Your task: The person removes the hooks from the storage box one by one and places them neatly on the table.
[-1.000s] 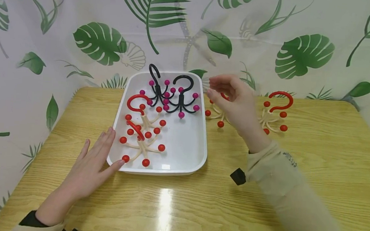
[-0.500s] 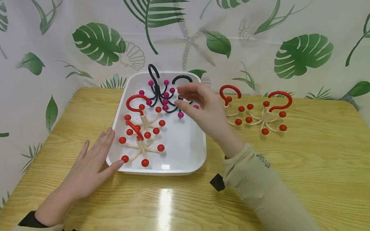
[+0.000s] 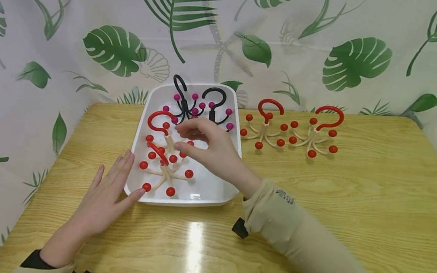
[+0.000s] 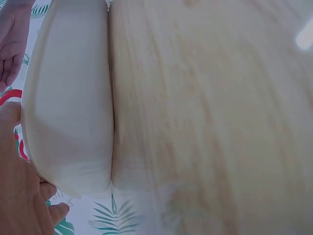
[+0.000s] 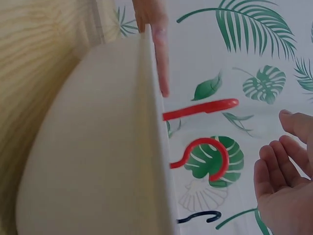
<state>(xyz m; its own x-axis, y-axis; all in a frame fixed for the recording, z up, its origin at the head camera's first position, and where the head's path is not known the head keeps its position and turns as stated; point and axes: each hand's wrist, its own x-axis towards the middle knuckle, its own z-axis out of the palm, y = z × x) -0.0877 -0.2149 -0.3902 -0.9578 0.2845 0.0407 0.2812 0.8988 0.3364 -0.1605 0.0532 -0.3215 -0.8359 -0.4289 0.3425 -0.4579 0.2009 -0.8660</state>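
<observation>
My left hand rests with straight fingers against the left rim of a white tray, thumb near its front corner. Over the tray's middle, my right hand is raised with gently bent fingers and nothing held. At the tray's left lie two multi-arm hanger hooks with beige arms, red ball tips and red hooks: a front one and a rear one, partly behind the right fingertips. Two black multi-arm hanger hooks with magenta balls stand at the back, one partly hidden by the right hand. Right wrist view shows red hooks above the rim.
Outside the tray's right side, two more beige-and-red multi-arm hanger hooks stand on the wooden table, a nearer one and one farther right. A leaf-patterned cloth hangs behind the table.
My right hand has moved left, from over the hanger hooks on the table, across the tray to its middle, uncovering those at right. My left hand stays at the rim.
</observation>
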